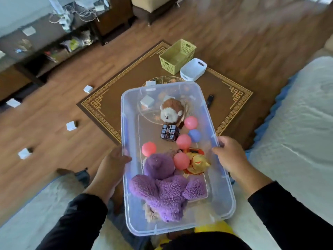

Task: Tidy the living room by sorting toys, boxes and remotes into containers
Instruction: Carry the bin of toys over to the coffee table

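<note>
I hold a clear plastic bin [223,201] up in front of me above the floor. My left hand [115,163] grips its left rim and my right hand [229,156] grips its right rim. Inside lie a purple plush toy [165,188], a brown and white plush [171,110], a puzzle cube [169,135], several pink balls [183,141], a blue ball [195,135] and a yellow and red toy [195,162]. A black remote [209,101] lies on the rug [111,105] beyond the bin. Small white boxes [71,125] are scattered on the wooden floor.
A green basket [177,54] and a white container [193,69] stand at the rug's far corner. A sofa with a pale cover [297,134] runs along the right. A dark low cabinet [45,44] with clutter stands at the back left. A pale rug [36,213] lies under me.
</note>
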Motion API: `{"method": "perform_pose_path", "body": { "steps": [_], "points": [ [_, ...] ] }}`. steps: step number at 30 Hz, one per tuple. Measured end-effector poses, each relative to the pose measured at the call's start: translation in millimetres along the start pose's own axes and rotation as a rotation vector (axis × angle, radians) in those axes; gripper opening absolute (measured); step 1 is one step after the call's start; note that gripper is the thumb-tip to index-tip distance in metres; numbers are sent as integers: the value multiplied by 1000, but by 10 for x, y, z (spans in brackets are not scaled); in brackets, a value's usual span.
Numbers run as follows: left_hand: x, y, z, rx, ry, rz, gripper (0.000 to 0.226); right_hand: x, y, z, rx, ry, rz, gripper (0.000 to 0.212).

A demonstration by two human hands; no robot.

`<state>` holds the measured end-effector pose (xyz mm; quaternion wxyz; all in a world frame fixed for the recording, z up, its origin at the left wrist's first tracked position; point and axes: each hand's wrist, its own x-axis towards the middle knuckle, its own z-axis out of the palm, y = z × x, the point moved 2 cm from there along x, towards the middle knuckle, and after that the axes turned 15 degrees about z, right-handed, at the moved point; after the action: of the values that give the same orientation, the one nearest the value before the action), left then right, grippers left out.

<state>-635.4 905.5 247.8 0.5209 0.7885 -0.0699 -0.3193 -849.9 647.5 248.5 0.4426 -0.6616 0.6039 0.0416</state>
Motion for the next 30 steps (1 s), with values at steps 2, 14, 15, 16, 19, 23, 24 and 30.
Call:
{"method": "perform_pose_path", "body": {
  "steps": [2,14,15,16,19,23,24,30],
  "points": [
    [136,128,250,-3,24,7,46,230,17,-179,20,-29,15,22],
    [941,849,1926,60,-14,-26,60,1656,-105,-1724,-29,-2,-15,21],
    [1050,906,2003,62,-27,-14,68,1741,-133,-1815,-26,14,-18,20],
    [1151,959,2067,60,-41,9,76,1822,-143,-1880,-14,32,-16,18],
    [1336,1314,2297,105,-95,37,75,1996,-176,-2026,26,58,33,14],
    [1618,1788,2655,185,-174,107,61,2135,-174,-2180,125,131,81,16],
    [1703,1853,2734,197,-188,120,60,2181,-155,-2222,143,143,90,16],
    [1944,2132,3321,280,-221,143,53,2448,0,-2547,250,174,193,19]
  ]
}}
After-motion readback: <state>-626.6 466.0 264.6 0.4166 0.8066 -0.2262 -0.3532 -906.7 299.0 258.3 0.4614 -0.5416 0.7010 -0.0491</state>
